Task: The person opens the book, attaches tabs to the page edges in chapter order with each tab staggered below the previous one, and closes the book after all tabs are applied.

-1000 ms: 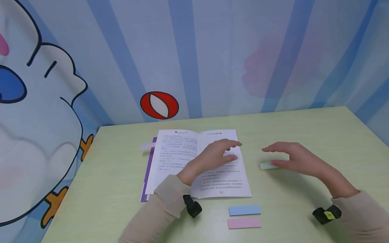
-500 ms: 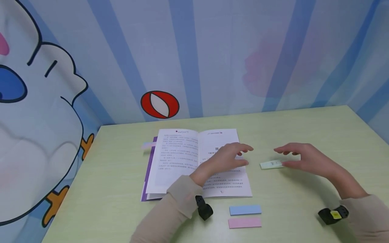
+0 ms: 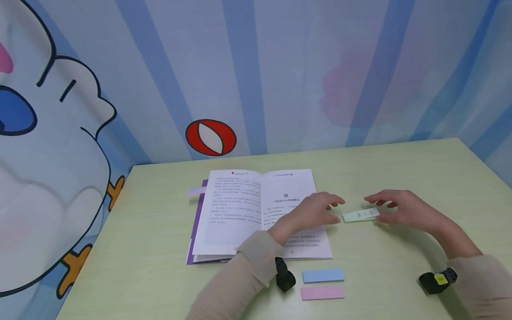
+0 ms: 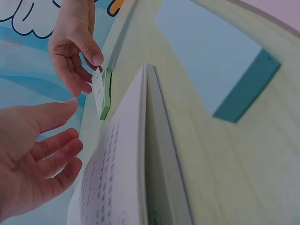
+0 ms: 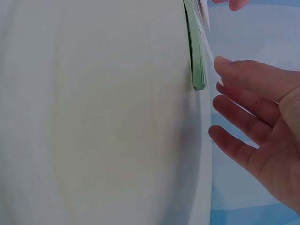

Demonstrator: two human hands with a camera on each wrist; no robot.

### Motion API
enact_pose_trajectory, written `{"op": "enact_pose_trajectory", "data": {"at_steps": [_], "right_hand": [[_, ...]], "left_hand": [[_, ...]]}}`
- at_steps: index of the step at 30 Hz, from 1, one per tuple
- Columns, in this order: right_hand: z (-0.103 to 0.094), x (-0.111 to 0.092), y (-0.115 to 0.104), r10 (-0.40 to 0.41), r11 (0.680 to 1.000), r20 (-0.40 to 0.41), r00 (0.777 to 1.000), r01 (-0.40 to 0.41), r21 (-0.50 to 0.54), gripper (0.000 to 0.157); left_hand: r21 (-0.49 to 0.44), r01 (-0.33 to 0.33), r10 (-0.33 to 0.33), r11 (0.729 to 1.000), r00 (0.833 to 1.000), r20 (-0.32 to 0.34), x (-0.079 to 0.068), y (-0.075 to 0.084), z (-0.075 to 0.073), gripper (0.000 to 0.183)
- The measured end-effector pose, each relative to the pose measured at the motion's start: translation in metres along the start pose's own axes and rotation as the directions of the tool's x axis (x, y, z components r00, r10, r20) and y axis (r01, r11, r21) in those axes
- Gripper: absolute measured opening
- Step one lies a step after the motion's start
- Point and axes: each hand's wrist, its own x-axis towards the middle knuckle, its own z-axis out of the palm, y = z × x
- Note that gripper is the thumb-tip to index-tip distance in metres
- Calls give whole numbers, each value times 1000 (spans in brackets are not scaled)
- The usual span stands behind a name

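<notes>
A narrow green sticky-note pad [image 3: 357, 216] with handwriting on its top sheet lies on the table right of the open book [image 3: 236, 209]. In the right wrist view the sheet's near end stands up from the pad [image 5: 197, 70]. My right hand [image 3: 412, 211] has its thumb tip at that raised end, fingers apart from the thumb; whether the thumb touches the sheet is unclear. My left hand [image 3: 306, 213] hovers over the book's right page, fingers loosely bent and thumb apart, holding nothing, its fingertips just left of the pad.
Blue [image 3: 323, 276] and pink [image 3: 322, 293] sticky-note pads lie in front of the book. A pale pink-and-blue tab [image 3: 196, 191] sticks out from the book's left edge. A printed curtain [image 3: 288, 80] hangs behind the table [image 3: 132, 240].
My left hand has moved right across the page toward the green pad. My right hand has shifted right, uncovering the pad's writing, and the top sheet's right end is now raised.
</notes>
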Motion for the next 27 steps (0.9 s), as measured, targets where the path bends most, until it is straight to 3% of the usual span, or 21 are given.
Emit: {"op": "enact_pose_trajectory", "data": {"at_steps": [12, 18, 22, 27], "right_hand": [[3, 5, 4, 80, 995, 70, 994, -84, 50, 50], [4, 6, 4, 45, 996, 86, 995, -51, 76, 44], [6, 7, 6, -21, 996, 100, 995, 12, 90, 34], [8, 9, 6, -83, 993, 125, 989, 71, 94, 24]], "left_hand": [[101, 13, -10, 995, 1000, -25, 17, -4, 14, 41], [126, 30, -27, 992, 999, -27, 26, -2, 23, 42], [185, 57, -51, 981, 998, -38, 30, 3, 29, 40], [233, 69, -58, 970, 997, -56, 31, 6, 33, 28]]}}
